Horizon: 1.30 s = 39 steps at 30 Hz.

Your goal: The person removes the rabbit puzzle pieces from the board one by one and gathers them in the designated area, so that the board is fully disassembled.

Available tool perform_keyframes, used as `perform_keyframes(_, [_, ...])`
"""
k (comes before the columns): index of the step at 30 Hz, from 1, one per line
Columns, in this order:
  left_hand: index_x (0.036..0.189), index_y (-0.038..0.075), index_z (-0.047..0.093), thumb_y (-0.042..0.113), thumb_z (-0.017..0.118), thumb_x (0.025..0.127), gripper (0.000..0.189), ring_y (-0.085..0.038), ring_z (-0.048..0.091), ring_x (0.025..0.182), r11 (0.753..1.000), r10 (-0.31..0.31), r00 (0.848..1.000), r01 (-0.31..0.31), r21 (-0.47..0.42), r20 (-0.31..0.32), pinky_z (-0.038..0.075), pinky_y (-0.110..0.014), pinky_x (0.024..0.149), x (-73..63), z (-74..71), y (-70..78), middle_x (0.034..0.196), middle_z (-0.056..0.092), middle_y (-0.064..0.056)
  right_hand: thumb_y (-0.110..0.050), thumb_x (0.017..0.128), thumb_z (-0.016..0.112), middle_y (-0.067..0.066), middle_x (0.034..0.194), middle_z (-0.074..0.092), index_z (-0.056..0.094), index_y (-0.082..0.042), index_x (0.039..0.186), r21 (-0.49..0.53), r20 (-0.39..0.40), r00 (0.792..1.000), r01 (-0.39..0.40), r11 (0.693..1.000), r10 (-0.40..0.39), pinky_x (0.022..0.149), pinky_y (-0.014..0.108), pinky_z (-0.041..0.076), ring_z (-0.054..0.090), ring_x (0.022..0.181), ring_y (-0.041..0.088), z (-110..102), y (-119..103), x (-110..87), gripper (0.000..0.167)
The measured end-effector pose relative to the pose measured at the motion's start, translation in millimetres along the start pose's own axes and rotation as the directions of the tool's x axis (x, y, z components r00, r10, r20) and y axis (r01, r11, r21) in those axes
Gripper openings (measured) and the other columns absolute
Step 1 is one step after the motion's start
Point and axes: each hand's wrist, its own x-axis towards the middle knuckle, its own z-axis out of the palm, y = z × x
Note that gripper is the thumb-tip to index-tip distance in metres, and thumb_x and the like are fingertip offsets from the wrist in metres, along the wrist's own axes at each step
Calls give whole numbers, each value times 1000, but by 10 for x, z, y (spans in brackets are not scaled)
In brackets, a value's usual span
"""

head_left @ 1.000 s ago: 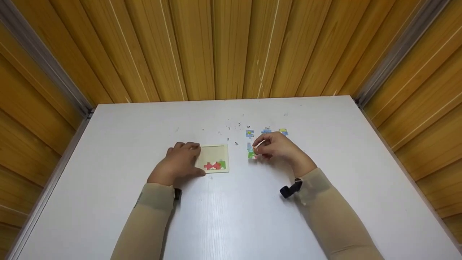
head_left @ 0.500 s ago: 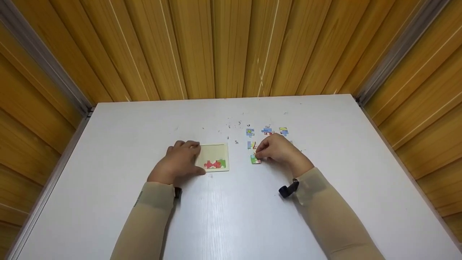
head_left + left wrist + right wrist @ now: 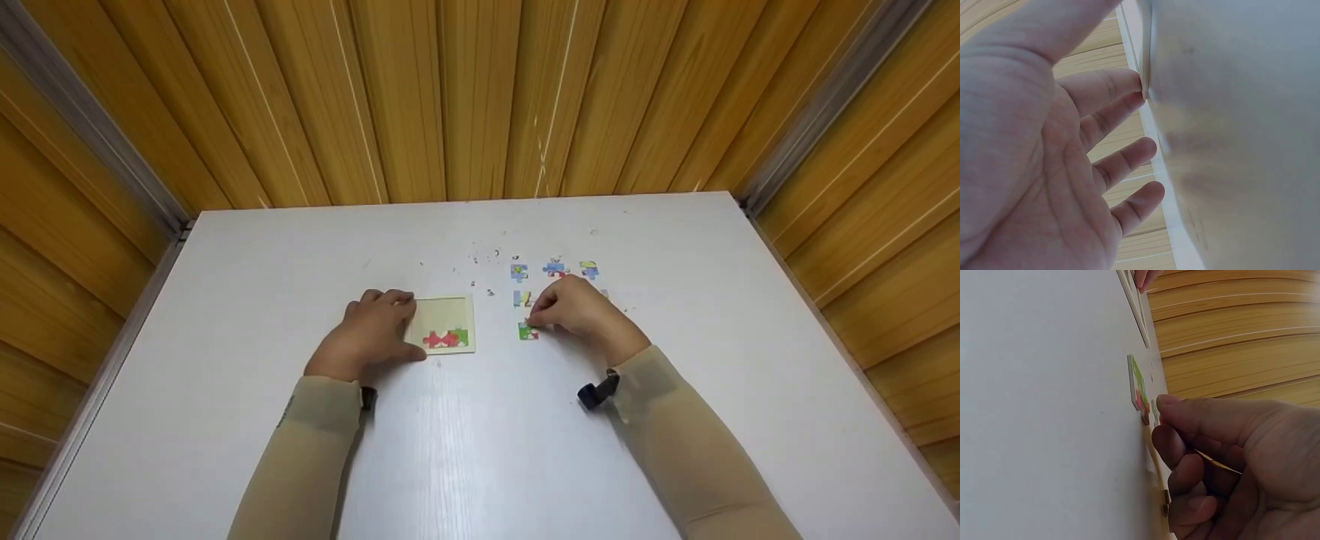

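Note:
My left hand point(image 3: 365, 335) holds the left side of a pale square puzzle tray point(image 3: 471, 322), thumb at its near edge and fingers at its far edge. In the left wrist view, fingertips point(image 3: 1133, 81) meet the tray's edge point(image 3: 1145, 62). Along the tray's near side lie red puzzle pieces point(image 3: 433, 340) and a green one point(image 3: 462, 337). My right hand point(image 3: 577, 311) pinches a green and red puzzle piece point(image 3: 526, 332) at its upper right corner, low over the table. In the right wrist view, that piece point(image 3: 1136, 379) lies flat beside the thumb and index finger.
Behind my right hand lie several loose pieces: a blue one with a yellow patch point(image 3: 519, 271), a blue and red one point(image 3: 554, 268), a yellow and blue one point(image 3: 589, 268) and another point(image 3: 522, 298). Small dark specks dot the white table point(image 3: 300, 255). Wood-patterned walls point(image 3: 480, 105) enclose it.
The green and red piece has come nearer, away from the blue and yellow piece it lay against, then turned slightly and shifted left with my right fingers. My left hand stays on the tray.

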Motion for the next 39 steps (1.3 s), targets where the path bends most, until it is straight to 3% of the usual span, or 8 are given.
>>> perform_keyframes(5, [168, 11, 55, 42, 95, 92, 91, -46, 36, 166, 1000, 6, 1000, -6, -4, 5, 33, -68, 135, -2, 3, 0, 180, 47, -10, -23, 99, 88, 4, 109, 79, 87, -13, 108, 37, -8, 1000, -3, 999, 3, 79, 29, 51, 62, 93, 18, 25, -18, 3, 13])
perform_keyframes(13, [168, 13, 56, 42, 95, 92, 91, -43, 36, 166, 1000, -1, 1000, 2, -16, 2, 33, -67, 136, 6, -8, -2, 180, 46, -9, -24, 100, 85, 7, 118, 75, 83, -11, 119, 128, -51, 996, 86, 988, -80, 77, 30, 53, 62, 95, 21, 61, -178, -23, 23])
perform_keyframes(20, [165, 12, 59, 39, 98, 90, 89, -44, 38, 164, 999, 12, 1000, -13, -42, -6, 35, -68, 133, 1, 17, -20, 177, 49, -10, -22, 103, 81, 12, 124, 74, 80, -4, 127, 284, -32, 991, 133, 950, -129, 71, 26, 55, 65, 79, 16, 156, -388, -136, 29])
perform_keyframes(25, [167, 13, 58, 40, 97, 90, 91, -43, 36, 167, 999, 0, 1000, -1, -49, -5, 32, -68, 136, 11, 19, -26, 178, 48, -10, -25, 105, 81, 9, 127, 73, 77, -7, 132, 342, -8, 989, 142, 929, -148, 66, 28, 53, 69, 83, 18, 201, -649, -174, 33])
perform_keyframes(29, [168, 14, 56, 42, 97, 90, 92, -42, 35, 167, 998, -28, 1000, 28, -53, 5, 32, -69, 137, 3, 17, -17, 179, 48, -8, -21, 107, 78, 7, 125, 72, 76, -12, 132, 422, 5, 982, 171, 890, -191, 61, 25, 49, 69, 81, 18, 268, -882, -155, 27])
perform_keyframes(33, [167, 16, 58, 44, 97, 89, 91, -43, 36, 166, 998, -35, 999, 35, -61, 10, 36, -72, 134, -1, 15, -22, 178, 49, -7, -14, 108, 75, 6, 121, 70, 74, -10, 135, 543, 23, 973, 180, 821, -229, 58, 23, 48, 66, 77, 17, 390, -1058, -123, 27])
perform_keyframes(36, [166, 17, 59, 45, 97, 89, 90, -43, 37, 164, 997, -31, 999, 31, -66, 8, 38, -74, 131, -5, 8, -25, 178, 49, -6, -11, 108, 73, 5, 121, 69, 73, -9, 135, 626, 29, 973, 160, 763, -227, 58, 25, 47, 65, 75, 15, 520, -1114, -68, 27])
perform_keyframes(39, [167, 17, 58, 45, 96, 90, 90, -43, 37, 165, 998, -25, 1000, 26, -61, 16, 38, -74, 131, -17, 3, -32, 178, 49, -6, -10, 108, 73, 4, 120, 68, 71, -7, 137, 665, 41, 976, 132, 735, -212, 60, 27, 48, 64, 75, 14, 675, -1110, 8, 29])
